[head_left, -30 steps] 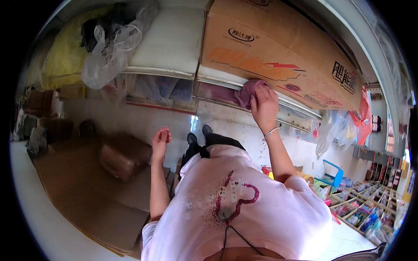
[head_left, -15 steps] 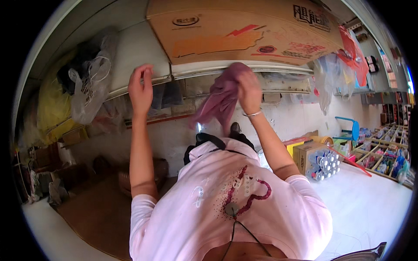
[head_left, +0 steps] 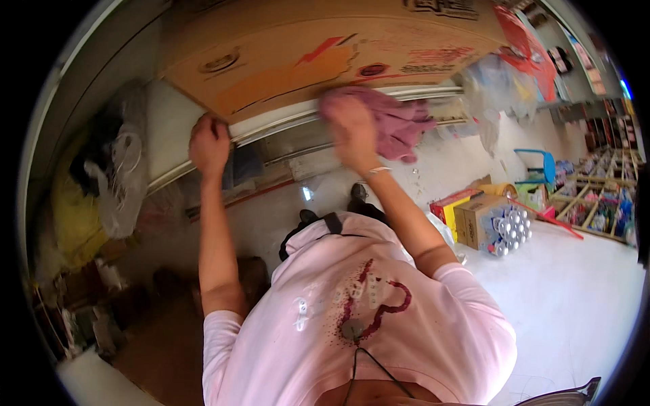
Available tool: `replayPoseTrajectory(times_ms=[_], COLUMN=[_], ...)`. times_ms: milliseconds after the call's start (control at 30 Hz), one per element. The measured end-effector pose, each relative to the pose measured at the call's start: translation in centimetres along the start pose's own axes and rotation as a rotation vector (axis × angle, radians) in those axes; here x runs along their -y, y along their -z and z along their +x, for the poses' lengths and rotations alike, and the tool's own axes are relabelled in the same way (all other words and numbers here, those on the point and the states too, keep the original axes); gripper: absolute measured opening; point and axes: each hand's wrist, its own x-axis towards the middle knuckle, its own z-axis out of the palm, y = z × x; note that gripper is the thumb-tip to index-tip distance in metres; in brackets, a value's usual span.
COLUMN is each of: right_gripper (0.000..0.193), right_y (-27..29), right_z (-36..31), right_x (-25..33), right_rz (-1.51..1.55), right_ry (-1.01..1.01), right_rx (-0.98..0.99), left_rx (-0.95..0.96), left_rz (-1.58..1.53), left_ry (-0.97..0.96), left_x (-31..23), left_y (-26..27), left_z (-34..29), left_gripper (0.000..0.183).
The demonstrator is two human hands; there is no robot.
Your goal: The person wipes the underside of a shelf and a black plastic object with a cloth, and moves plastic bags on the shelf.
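A: Where is the purple cloth [head_left: 399, 127]?

B: Just below the front face of the cardboard box [head_left: 298, 54], bunched at the front edge of the table [head_left: 169, 128], with its loose folds hanging to the right.

A: And the right hand [head_left: 353, 132]?

B: On the cloth's left part, just below the box's front. The fingers look closed on the cloth — motion blurs them, so their exact placing can't be told.

A: What about the left hand [head_left: 210, 147]?

B: At the box's near left corner, fingers curled in. I can't tell whether they grasp the corner or only rest against it.

A: What else is near the box?

B: Left of it, a clear plastic bag [head_left: 120, 193] hangs beside a yellow one [head_left: 76, 213]. A red bag [head_left: 535, 54] hangs off to its right. Lower and farther right of the box — down on the floor [head_left: 562, 298] — are a small carton [head_left: 470, 215], a pack of bottles [head_left: 508, 230] and a blue stool [head_left: 544, 166].
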Motion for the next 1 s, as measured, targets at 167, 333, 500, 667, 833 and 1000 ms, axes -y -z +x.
replayPoseTrajectory(times_ms=[167, 333, 500, 667, 833, 1000], right_gripper=[0.035, 0.034, 0.038, 0.042, 0.035, 0.012], right_y=[-4.5, 0.0, 7.2, 9.7, 10.0, 9.6], right_z=[2.0, 2.3, 1.6, 1.1, 0.9, 2.4], right_x=[2.4, -3.5, -11.1, -15.5, -15.0, -15.3], right_rz=[-0.036, -0.1, -0.328, -0.325, -0.289, -0.022], right_ry=[0.158, 0.2, 0.151, 0.233, 0.107, -0.181], right_rx=[0.193, 0.257, 0.314, 0.248, 0.183, 0.084], left_rx=[-0.038, -0.048, -0.046, -0.053, 0.067, 0.059], left_rz=[-0.021, -0.134, -0.138, -0.126, -0.225, -0.714], left_ry=[-0.046, 0.042, 0.073, 0.085, 0.286, 0.431], left_x=[-0.6, 0.5, 0.1, 0.7, 0.4, -2.0], left_y=[0.2, 1.3, 1.4, 1.0, 1.2, 2.3], left_z=[0.1, -0.2, -0.3, -0.3, 0.3, 0.7], left_gripper=[0.02, 0.02, 0.02, 0.021, 0.039, 0.076])
